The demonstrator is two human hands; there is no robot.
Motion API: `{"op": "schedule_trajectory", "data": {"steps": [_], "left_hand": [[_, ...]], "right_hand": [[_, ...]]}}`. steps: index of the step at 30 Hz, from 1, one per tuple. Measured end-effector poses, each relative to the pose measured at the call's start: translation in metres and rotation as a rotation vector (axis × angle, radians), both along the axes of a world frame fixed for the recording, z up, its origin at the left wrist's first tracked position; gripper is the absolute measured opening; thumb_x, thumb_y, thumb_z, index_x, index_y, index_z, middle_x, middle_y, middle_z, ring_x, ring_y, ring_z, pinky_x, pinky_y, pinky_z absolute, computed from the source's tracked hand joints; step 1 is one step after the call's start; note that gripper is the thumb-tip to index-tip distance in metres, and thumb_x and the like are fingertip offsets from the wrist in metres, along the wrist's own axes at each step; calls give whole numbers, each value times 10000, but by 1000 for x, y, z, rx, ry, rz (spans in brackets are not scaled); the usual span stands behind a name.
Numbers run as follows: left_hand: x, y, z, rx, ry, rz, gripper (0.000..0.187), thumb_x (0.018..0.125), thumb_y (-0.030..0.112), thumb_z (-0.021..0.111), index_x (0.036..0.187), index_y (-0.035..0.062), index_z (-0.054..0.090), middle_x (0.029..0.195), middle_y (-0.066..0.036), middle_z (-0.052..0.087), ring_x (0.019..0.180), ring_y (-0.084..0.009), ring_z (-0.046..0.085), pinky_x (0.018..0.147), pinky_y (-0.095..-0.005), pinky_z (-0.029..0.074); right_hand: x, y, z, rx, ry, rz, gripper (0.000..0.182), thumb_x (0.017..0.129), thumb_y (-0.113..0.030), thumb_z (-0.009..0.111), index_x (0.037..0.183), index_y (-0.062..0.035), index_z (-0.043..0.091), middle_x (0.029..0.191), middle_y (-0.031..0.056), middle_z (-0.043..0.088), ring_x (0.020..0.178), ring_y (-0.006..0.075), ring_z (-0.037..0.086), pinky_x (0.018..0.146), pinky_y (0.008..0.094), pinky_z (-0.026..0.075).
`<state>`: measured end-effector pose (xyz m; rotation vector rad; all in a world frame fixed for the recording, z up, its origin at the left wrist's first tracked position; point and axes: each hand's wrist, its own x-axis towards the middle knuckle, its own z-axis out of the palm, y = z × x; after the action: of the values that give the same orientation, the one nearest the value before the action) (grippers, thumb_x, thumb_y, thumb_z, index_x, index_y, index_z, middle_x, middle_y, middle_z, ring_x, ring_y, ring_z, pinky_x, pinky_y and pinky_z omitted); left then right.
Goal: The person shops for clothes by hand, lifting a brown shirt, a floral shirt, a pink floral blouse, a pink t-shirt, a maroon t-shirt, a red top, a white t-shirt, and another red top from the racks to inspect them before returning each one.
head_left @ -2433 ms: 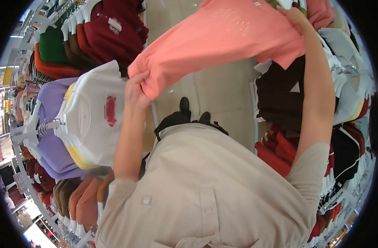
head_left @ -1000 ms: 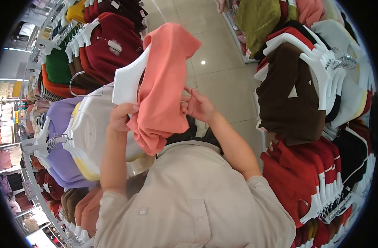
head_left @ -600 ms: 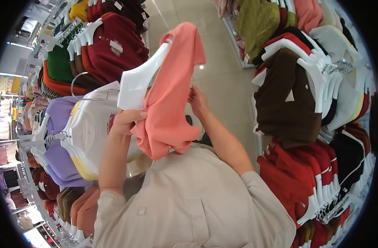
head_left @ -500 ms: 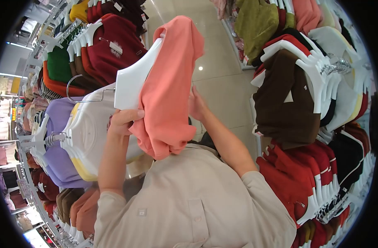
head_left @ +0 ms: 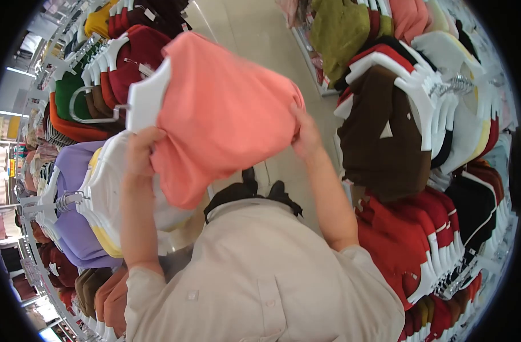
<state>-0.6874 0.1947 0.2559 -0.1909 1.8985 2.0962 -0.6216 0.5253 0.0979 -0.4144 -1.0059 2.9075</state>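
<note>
A coral-pink garment (head_left: pixel 226 114) hangs on a white hanger (head_left: pixel 146 102) with a metal hook, held up in front of me over the aisle. My left hand (head_left: pixel 143 151) is closed on the garment's edge beside the hanger, thumb on top of the cloth. On the far side, my right hand (head_left: pixel 307 134) grips the garment's right edge, fingers folded round the fabric. Between the two hands the cloth is spread out, and its lower left part hangs in folds. The hanger's far arm is hidden under the cloth.
White and lilac tops (head_left: pixel 80 199) hang on a rack close by my left arm. To the right, a brown garment (head_left: pixel 386 137) and red garments (head_left: pixel 397 239) hang on another rack. Tiled floor (head_left: pixel 237 34) runs between the racks, my shoes (head_left: pixel 277 188) on it.
My right hand, free and open beside the cloth before, now grips its right edge. The garment has been stretched out to the right, and the hanger has shifted left with my left hand.
</note>
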Motion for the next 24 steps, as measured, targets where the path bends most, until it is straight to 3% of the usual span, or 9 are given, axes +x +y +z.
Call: {"op": "schedule_trajectory", "data": {"steps": [2,5,8,9,12,15,18,24], "left_hand": [[-11,-12,3,128,13,-1,84,787,37,578,814,-1,649,850,-56,650,798,-162,628,774,-320,520],[-19,-13,13,276,-45,2,91,786,14,556,805,-20,638,871,-102,656,850,-197,638,853,-348,529],[-24,-12,15,278,-96,54,80,780,-6,539,733,-11,604,839,-109,645,807,-204,632,851,-350,535],[-24,-13,16,277,-80,50,111,776,6,529,840,-50,601,933,-139,646,878,-233,634,893,-365,521],[-19,-8,17,277,-54,21,370,764,33,502,1085,-132,583,1141,-209,640,1039,-300,632,997,-402,483],[-21,-13,16,281,-73,5,439,755,39,481,1145,-148,554,1183,-234,621,1076,-324,624,1028,-411,466],[-18,-13,18,310,-79,-14,454,756,41,477,1159,-157,546,1190,-244,616,1075,-327,625,1022,-412,472],[-29,-44,5,406,-66,-161,414,765,52,494,1115,-158,562,1158,-236,628,1042,-315,635,995,-405,492]], "right_hand": [[5,27,-31,-45,-31,86,248,972,-311,622,1026,-69,627,885,29,668,727,112,652,608,247,532],[15,46,-32,59,-79,119,283,963,-360,641,879,-91,613,720,-12,606,578,76,576,474,215,449],[17,55,-37,145,-203,-4,430,981,-380,604,1159,11,624,1027,82,685,870,159,678,707,289,555],[23,55,-19,150,-224,-16,462,986,-385,596,1179,34,617,1081,101,685,948,176,673,793,308,550],[23,65,-29,189,-192,15,475,993,-379,585,1200,48,606,1116,112,681,989,179,665,859,325,535],[28,63,-18,170,-182,8,473,998,-388,574,1196,40,615,1122,105,680,981,173,667,868,323,527],[28,65,-25,117,-199,-59,372,959,-332,657,1098,11,617,995,69,668,863,143,656,750,304,540],[32,83,-46,330,59,-328,386,926,-88,656,1275,18,528,1002,60,644,853,137,625,782,282,514]]}}
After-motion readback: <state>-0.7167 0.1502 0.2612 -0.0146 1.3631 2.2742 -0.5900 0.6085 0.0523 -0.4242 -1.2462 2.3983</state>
